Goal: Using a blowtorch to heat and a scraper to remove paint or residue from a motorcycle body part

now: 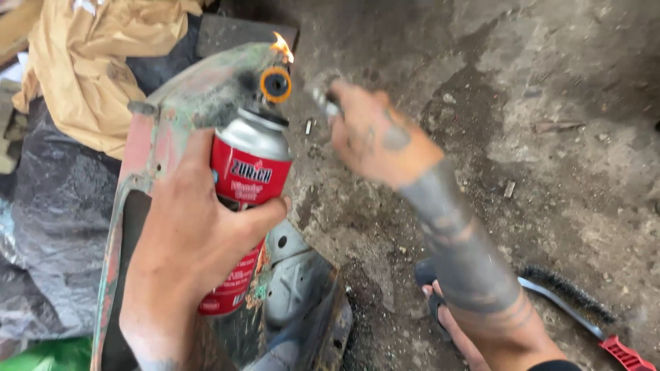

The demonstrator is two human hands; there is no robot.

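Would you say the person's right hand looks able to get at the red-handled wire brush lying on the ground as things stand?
Probably yes, though not at once: the right hand is raised near the flame, pinching a small metal object. The red-handled wire brush lies uncovered on the concrete ground, beside that forearm, with nothing over it.

Soft, even daylight falls across the scene without hard shadows. The right hand [375,134] is smeared by motion blur, while the left hand [196,237] stays fairly sharp. A small flame [282,47] glows bright just above the fingers.
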